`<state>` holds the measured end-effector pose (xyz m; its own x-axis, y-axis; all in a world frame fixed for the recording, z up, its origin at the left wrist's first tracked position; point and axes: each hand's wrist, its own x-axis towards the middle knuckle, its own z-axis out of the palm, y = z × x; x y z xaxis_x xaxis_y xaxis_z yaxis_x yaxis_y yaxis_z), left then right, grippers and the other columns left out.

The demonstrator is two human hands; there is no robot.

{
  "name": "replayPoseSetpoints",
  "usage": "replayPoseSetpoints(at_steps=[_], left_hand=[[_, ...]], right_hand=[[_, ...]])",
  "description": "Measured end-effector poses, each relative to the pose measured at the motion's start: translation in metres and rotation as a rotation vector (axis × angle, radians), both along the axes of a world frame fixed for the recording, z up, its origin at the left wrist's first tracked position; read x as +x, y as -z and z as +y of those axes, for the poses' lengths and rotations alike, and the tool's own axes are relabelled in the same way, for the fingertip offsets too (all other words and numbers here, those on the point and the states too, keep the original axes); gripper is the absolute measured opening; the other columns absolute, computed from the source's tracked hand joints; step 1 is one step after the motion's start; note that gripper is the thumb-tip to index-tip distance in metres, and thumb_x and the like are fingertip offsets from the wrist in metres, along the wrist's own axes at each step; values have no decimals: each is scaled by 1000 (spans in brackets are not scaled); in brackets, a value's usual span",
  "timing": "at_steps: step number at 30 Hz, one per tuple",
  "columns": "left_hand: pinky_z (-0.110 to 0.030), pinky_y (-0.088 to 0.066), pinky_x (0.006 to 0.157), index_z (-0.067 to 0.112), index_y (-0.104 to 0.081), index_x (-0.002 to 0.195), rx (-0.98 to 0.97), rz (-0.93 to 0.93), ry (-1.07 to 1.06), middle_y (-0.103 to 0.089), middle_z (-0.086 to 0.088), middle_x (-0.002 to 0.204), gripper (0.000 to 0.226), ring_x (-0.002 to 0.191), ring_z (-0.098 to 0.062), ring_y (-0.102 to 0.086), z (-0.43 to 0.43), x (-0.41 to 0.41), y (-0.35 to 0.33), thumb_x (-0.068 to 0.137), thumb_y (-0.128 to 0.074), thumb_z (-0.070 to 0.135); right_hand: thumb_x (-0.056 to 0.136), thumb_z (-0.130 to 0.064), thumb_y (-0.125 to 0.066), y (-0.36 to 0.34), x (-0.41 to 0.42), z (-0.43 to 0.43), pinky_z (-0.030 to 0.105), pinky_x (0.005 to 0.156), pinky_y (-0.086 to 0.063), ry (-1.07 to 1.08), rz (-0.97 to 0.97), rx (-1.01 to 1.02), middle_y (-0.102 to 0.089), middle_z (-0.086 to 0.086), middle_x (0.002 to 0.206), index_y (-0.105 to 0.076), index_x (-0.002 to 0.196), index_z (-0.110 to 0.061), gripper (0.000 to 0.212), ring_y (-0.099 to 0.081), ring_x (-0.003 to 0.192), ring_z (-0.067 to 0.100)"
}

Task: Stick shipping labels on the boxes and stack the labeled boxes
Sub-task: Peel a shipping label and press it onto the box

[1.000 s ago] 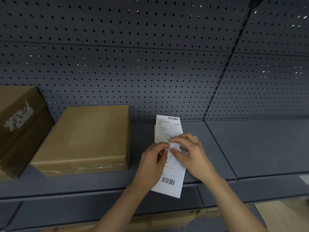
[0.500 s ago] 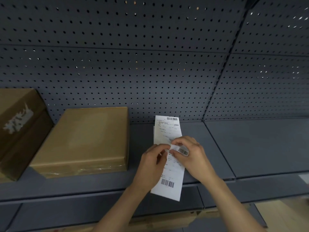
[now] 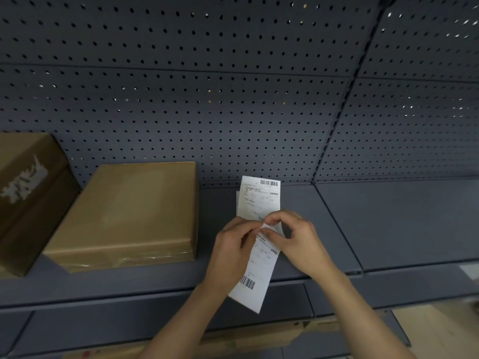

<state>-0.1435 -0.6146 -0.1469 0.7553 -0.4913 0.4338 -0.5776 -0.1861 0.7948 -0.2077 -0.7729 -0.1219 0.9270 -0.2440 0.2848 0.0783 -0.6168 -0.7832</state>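
Note:
I hold a long white strip of shipping labels (image 3: 259,200) with barcodes, upright over the grey shelf (image 3: 388,224). My left hand (image 3: 230,252) pinches the strip at its middle from the left. My right hand (image 3: 300,242) pinches a curled label edge at the same spot from the right. A flat brown cardboard box (image 3: 134,213) lies on the shelf to the left of my hands, its top bare. At the far left stands a taller brown box (image 3: 28,195) with torn white label remains on its side.
A dark perforated back panel (image 3: 233,99) rises behind the shelf. The shelf's front edge (image 3: 129,294) runs under my wrists. Brown cardboard (image 3: 259,335) shows on a lower level, and a pale wooden surface (image 3: 445,330) sits at the bottom right.
My right thumb and finger have worked the label edge further up from the strip, hiding the small barcode that showed there. The strip and boxes stay where they were.

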Motion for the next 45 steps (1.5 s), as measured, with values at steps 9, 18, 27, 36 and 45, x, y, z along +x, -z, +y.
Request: replayPoseSetpoints(at_steps=[9, 18, 27, 36, 45], left_hand=[[-14, -51, 70, 17, -73, 106, -66, 129, -13, -66, 12, 94, 16, 88, -4, -67, -2, -1, -2, 94, -63, 12], [-22, -57, 76, 18, -74, 103, -116, 253, -28, -72, 9, 98, 16, 89, -3, -69, -5, 0, -4, 94, -63, 11], [-33, -55, 74, 10, -76, 82, -122, 562, 27, -75, 0, 80, 22, 78, -12, -70, -9, 9, -12, 96, -59, 16], [-17, -52, 60, -8, -71, 84, -106, 616, 56, -73, -14, 77, 21, 63, -8, -66, -16, 20, -30, 94, -62, 9], [-19, -51, 55, -1, -73, 81, -70, 720, -53, -73, -11, 75, 22, 62, -14, -68, -14, 24, -30, 94, -63, 14]], right_hand=[[85, -27, -75, 7, 2, -1, 25, 85, -45, 50, -88, -181, -62, -24, 95, -70, 96, -27, 12, -56, 95, -2], [85, -19, -75, 11, 6, -1, 35, 88, -49, 62, -211, -298, -68, -14, 98, -71, 94, -21, 11, -61, 95, 5], [83, -11, -76, 14, 9, -7, 39, 88, -50, 33, -239, -311, -61, -12, 102, -69, 90, -18, 12, -58, 101, 12], [83, -11, -77, 8, 7, -12, 34, 83, -48, 18, -353, -467, -67, -9, 92, -71, 86, -12, 7, -59, 93, 9], [90, -10, -68, -6, 1, -17, 15, 79, -47, 96, -281, -185, -61, -10, 92, -66, 91, -16, 6, -58, 91, 3]])
